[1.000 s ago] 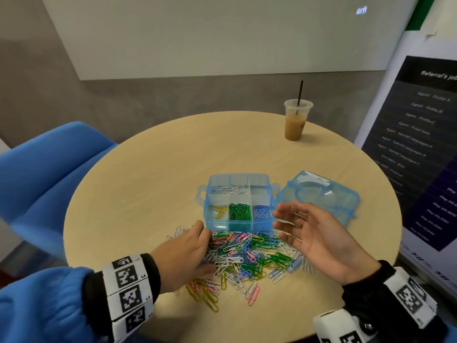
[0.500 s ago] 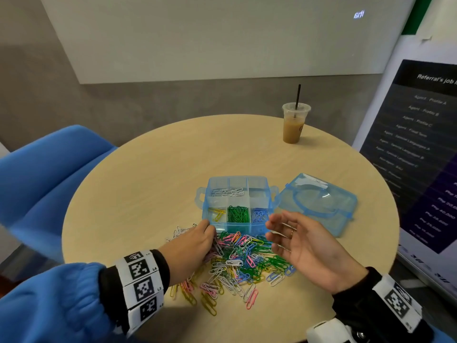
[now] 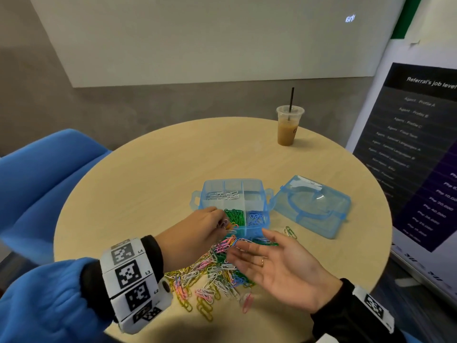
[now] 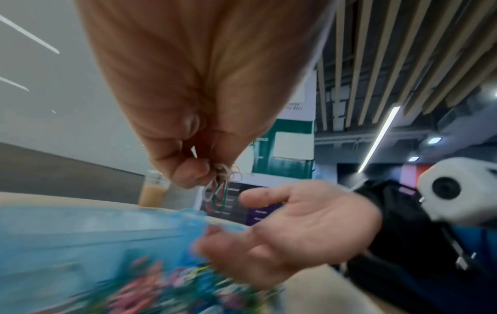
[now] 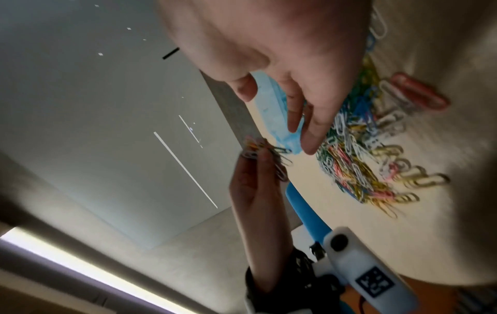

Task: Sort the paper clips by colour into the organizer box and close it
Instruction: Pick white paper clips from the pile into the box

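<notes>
A small mixed-colour bunch of clips (image 4: 219, 187) is pinched in the left hand (image 3: 197, 226) grip, held over the near-left corner of the organizer box (image 3: 235, 206). Right hand (image 3: 279, 266) is spread, palm up, holding nothing, above the loose pile (image 3: 210, 276) on the bench (image 3: 148, 181). Lid (image 3: 311, 206) lies open, right of the box. Clips judged light, stiff, slick and prone to interlocking; best picked singly at a loop end, since bunches tangle and mix colours.
</notes>
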`<state>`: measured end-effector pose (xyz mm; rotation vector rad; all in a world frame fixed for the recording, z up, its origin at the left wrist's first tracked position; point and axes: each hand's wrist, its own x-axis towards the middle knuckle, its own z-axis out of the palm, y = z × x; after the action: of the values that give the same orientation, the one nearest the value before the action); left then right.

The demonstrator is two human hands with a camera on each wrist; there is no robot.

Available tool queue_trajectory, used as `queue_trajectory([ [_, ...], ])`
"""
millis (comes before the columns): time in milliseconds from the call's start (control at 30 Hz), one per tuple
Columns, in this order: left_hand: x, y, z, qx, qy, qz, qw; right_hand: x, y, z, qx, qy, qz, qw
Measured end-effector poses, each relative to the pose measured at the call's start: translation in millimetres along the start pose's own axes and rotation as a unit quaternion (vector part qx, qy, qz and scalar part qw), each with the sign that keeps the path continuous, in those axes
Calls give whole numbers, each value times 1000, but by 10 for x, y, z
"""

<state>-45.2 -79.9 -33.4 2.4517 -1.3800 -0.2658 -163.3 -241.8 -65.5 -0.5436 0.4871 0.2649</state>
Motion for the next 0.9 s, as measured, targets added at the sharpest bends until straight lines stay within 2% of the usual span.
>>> queue_trajectory([
  [100, 55, 226, 10, -40, 4, 34, 999, 13, 54, 2, 21, -10, 18, 1000],
  [300, 126, 498, 132, -81, -21, 83, 993, -20, 22, 16, 84, -5, -30, 996],
  [400, 142, 508, 139, -99, -10, 85, 991, -42, -30, 30, 99, -18, -38, 994],
  [567, 130, 471, 83, -193, 23, 54, 979, -48, -51, 23, 110, -35, -63, 991],
  [767, 129, 424, 36, -121, 29, 88, 988, -100, -47, 48, 111, -80, -50, 989],
  [900, 139, 385, 10, -132, 36, 81, 987, -109, -63, 18, 77, -77, -52, 993],
])
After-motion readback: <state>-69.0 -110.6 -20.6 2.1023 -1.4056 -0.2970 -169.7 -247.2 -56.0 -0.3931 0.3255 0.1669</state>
